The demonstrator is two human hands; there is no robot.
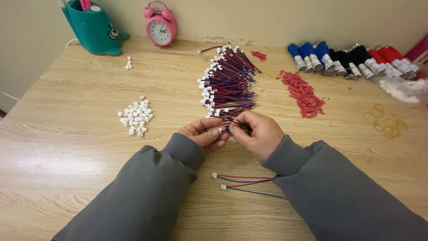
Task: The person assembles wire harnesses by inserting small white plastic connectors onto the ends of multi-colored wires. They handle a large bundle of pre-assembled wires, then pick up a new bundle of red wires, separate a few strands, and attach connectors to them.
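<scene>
Left hand [203,133]: fingers pinched on a small white connector [220,130], touching the right hand.
Right hand [257,133]: fingers closed on thin red and blue wires [236,122] that run to that connector.
Held piece: at centre of the bench [67,151], just at 6 o'clock of the big wire pile [228,82].
Finished leads [243,184]: two, lying at 6 o'clock of the hands.
White housings [136,117]: loose heap at 9 o'clock.
Red pieces [304,93]: strewn at 2 o'clock.
Wire bundles [352,60]: blue, black, red, far at 2 o'clock.
Pink alarm clock [161,27]: 11 o'clock, by the wall.
</scene>
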